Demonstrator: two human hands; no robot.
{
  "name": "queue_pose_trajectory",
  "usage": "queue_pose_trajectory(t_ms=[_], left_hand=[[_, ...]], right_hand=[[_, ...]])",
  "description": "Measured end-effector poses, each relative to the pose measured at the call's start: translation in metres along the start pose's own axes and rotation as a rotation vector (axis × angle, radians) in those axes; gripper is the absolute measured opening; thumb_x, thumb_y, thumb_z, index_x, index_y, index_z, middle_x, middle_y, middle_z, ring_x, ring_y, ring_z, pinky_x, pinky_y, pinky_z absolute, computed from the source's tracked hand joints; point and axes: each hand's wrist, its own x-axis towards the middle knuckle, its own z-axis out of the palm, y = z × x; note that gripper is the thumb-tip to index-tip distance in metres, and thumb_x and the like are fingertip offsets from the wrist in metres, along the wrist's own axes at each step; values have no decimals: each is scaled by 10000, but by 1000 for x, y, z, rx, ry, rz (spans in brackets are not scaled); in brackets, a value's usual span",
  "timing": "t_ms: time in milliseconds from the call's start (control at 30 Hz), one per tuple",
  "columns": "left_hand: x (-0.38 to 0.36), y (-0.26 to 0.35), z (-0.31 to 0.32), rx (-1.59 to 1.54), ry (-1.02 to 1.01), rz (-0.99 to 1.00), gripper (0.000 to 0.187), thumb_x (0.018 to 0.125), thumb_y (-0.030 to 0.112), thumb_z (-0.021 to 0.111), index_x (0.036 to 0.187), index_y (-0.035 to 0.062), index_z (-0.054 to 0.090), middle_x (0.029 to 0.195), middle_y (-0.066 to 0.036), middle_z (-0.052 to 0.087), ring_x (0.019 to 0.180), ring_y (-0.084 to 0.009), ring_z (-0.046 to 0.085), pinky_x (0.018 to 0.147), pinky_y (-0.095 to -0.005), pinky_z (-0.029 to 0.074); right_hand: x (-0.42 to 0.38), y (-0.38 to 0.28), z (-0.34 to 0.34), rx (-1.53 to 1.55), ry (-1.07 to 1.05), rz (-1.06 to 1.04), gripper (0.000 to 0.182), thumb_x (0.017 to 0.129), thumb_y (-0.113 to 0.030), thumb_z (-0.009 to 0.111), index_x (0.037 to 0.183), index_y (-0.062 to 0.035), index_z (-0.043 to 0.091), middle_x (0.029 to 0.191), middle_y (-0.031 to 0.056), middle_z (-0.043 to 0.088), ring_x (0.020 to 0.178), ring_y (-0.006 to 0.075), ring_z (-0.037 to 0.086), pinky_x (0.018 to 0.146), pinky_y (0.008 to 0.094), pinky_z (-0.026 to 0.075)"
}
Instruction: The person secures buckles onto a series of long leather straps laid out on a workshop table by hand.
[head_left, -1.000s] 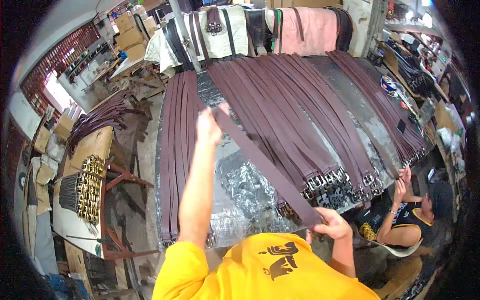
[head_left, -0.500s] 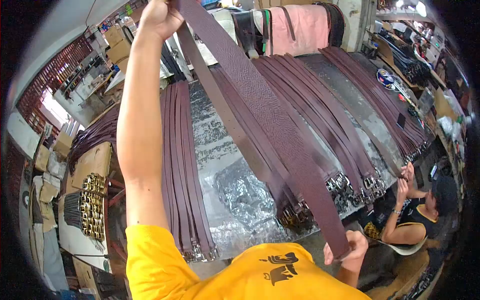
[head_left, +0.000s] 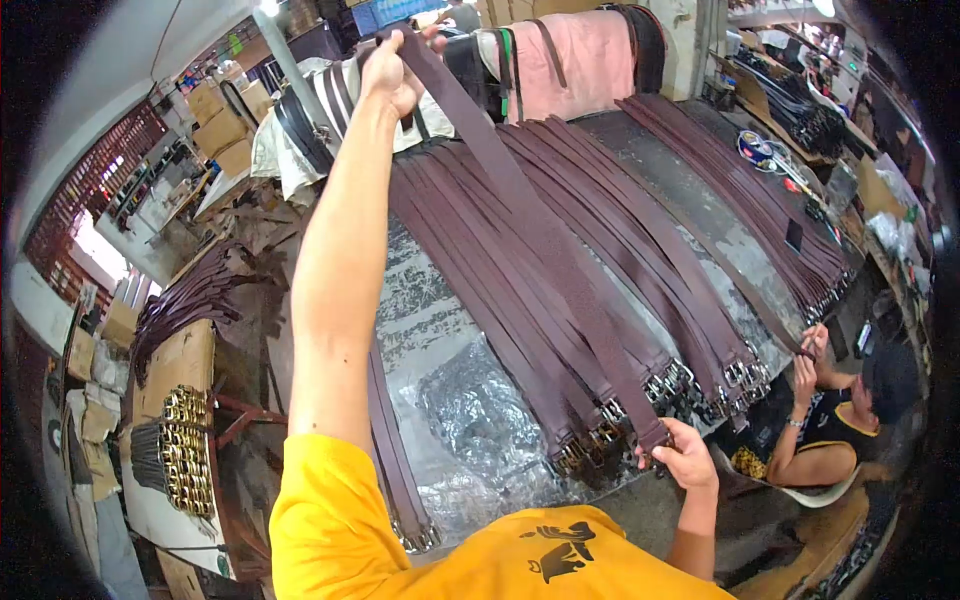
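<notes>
A long dark brown leather belt (head_left: 545,235) is stretched slantwise above the table between my two hands. Its far end is gripped by my left hand (head_left: 390,78), raised at the top of the view. Near my shirt, my right hand (head_left: 687,455) pinches the belt's near end, thumb on top. Beneath it lie rows of brown belts (head_left: 470,260), side by side, with metal buckles (head_left: 600,425) at the table's near edge. Fewer belts (head_left: 395,470) lie to the left, partly hidden by my left arm.
A clear plastic bag (head_left: 475,400) lies on the worn table (head_left: 420,290). At right, a seated person (head_left: 820,440) holds a belt end. Gold buckles (head_left: 187,450) sit on a board at left. A pink cloth (head_left: 580,65) hangs behind the table, and a tape roll (head_left: 755,150) lies far right.
My left hand has come down and to the right, and my right hand has moved up slightly. The belt now hangs farther from the camera, over the middle row of belts.
</notes>
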Motion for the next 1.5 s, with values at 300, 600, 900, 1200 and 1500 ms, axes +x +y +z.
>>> queue_pose_trajectory(t_ms=[300,600,900,1200,1500], left_hand=[[-107,-133,-60,522,147,-691,926,843,650,416,1455,82,16,1515,-153,-26,1393,-332,-20,1084,-536,36],[-406,-155,-159,382,283,-807,688,914,469,461,1400,30,251,1357,-157,431,1215,-305,450,1002,-463,328],[-635,-108,-99,1662,639,-978,396,770,288,675,1032,5,585,970,-190,642,937,-356,611,801,-437,482],[-715,-141,-33,1860,509,-1017,505,699,235,734,1099,12,522,1244,-184,423,1077,-363,483,885,-443,420],[-734,-118,-10,1638,712,-1090,537,702,197,732,1124,-13,475,1132,-228,466,996,-399,524,829,-457,446]], right_hand=[[-13,32,-46,-194,363,47,385,832,22,549,1213,48,498,877,65,619,720,119,590,631,270,526],[1,34,-68,-238,443,61,317,832,21,547,1146,58,538,799,69,605,588,99,542,543,269,528],[105,64,-7,-1345,698,-504,144,778,-20,614,916,-15,570,832,115,541,818,251,560,712,349,445],[60,125,105,-1242,-613,185,237,812,-240,619,905,-28,671,848,175,660,788,303,647,709,375,501],[50,223,112,-1501,-295,-300,280,799,-124,576,1060,-23,582,1155,158,514,993,355,535,840,432,456]])
